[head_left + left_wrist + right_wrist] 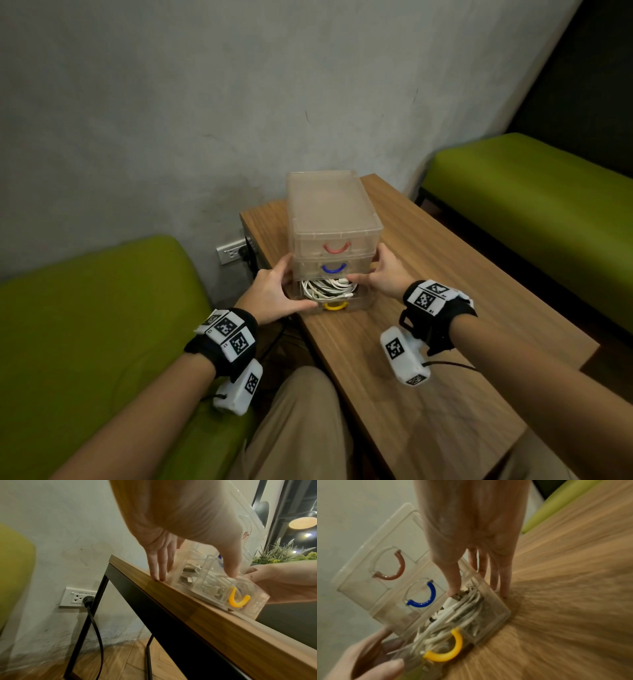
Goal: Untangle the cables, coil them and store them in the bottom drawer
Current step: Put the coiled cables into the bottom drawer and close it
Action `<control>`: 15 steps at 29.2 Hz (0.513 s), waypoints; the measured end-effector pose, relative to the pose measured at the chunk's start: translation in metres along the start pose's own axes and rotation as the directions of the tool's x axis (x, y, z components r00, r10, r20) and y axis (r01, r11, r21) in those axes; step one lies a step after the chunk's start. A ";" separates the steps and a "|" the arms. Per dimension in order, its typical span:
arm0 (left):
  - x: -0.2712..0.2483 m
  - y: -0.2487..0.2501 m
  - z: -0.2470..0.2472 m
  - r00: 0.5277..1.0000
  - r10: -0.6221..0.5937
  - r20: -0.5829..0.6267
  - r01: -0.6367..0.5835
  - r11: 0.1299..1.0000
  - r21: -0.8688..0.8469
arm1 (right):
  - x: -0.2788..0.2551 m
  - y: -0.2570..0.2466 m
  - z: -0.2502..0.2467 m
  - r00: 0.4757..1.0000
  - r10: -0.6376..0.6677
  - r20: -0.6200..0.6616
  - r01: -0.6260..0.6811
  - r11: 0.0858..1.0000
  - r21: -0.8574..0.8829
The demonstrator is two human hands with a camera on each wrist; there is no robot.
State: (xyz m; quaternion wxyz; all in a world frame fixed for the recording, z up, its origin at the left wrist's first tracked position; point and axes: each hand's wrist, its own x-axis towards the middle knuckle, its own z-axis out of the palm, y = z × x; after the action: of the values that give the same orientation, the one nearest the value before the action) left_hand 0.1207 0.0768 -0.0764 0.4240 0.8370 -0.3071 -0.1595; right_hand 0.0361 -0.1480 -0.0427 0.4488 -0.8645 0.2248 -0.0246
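Observation:
A clear three-drawer unit (329, 212) stands on the wooden table (445, 274), with red, blue and yellow handles from top to bottom. The bottom drawer (358, 303), with the yellow handle (335, 306), is pulled partly out and holds a bundle of white cables (325, 287). My left hand (294, 284) lies against the unit's left side with straight fingers, its thumb on the drawer's front rim. My right hand (368, 265) flanks the right side. In the right wrist view its thumb presses on the cables (462, 612) and its straight fingers (503, 585) touch the table.
The unit sits close to the table's left edge (154, 588). Below that edge a wall socket (233, 253) holds a black plug and cord. Green benches (85, 308) (531, 192) stand on both sides. My khaki-clad legs (301, 428) are by the table's near corner.

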 end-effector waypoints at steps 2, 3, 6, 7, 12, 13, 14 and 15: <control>-0.001 0.001 0.000 1.000 0.000 -0.005 0.000 1.000 0.030 | -0.005 0.001 0.002 0.993 -0.093 -0.072 0.091 0.995 -0.030; -0.001 0.002 0.001 1.000 -0.004 -0.005 0.004 0.999 0.043 | -0.008 0.002 0.003 0.985 -0.146 -0.093 0.143 0.989 -0.042; -0.001 0.004 0.003 0.999 0.003 -0.032 -0.001 0.998 0.067 | -0.016 0.004 0.007 0.967 -0.238 -0.088 0.226 0.965 -0.130; -0.001 0.005 0.003 0.999 0.013 -0.041 -0.011 0.999 0.053 | -0.017 0.005 0.008 0.964 -0.255 -0.074 0.241 0.958 -0.155; -0.002 0.002 0.001 0.990 0.082 -0.111 -0.079 0.996 0.030 | -0.019 0.009 -0.001 0.936 -0.304 0.174 0.325 0.940 -0.105; -0.002 0.002 0.002 0.987 0.092 -0.129 -0.089 0.996 0.026 | -0.018 0.011 -0.001 0.930 -0.326 0.168 0.348 0.929 -0.129; -0.002 0.003 0.003 0.983 0.101 -0.151 -0.097 0.995 0.029 | -0.017 0.011 0.001 0.933 -0.331 0.138 0.349 0.927 -0.139; -0.001 0.003 0.004 0.977 0.116 -0.180 -0.111 0.993 0.040 | -0.016 0.012 0.004 0.937 -0.336 0.092 0.346 0.929 -0.131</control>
State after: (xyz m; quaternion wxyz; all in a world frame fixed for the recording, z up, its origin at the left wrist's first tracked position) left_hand 0.1165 0.0737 -0.0763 0.4462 0.8354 -0.3166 -0.0533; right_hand 0.0189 -0.1440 -0.0521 0.3811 -0.9211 0.0570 -0.0564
